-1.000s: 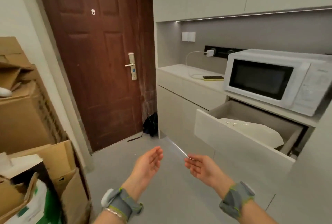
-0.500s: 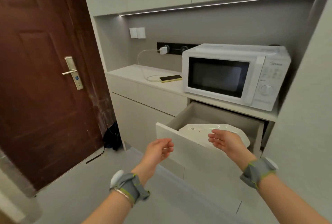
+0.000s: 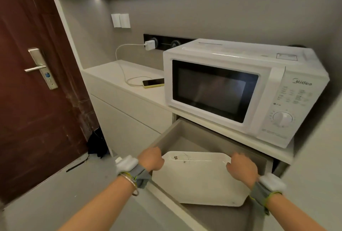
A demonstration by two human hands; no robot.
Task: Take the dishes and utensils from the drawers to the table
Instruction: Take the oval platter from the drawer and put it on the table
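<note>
A large white rectangular plate [image 3: 199, 179] with clipped corners lies in the open grey drawer [image 3: 187, 138] under the microwave. My left hand [image 3: 150, 158] curls over the plate's far left corner. My right hand [image 3: 240, 167] curls over its far right edge. Both hands grip the plate, one at each side, inside the drawer. The fingertips are hidden below the plate's rim.
A white microwave [image 3: 240, 86] stands on the counter [image 3: 114, 75] directly above the drawer. A yellow phone [image 3: 153, 83] lies charging on the counter's left part. A brown door [image 3: 33, 75] is at the left, with a dark bag [image 3: 97, 143] on the floor beside the cabinet.
I have stepped closer to the drawer. Both hands went from hovering open above the drawer down onto the plate's two far corners and closed on it.
</note>
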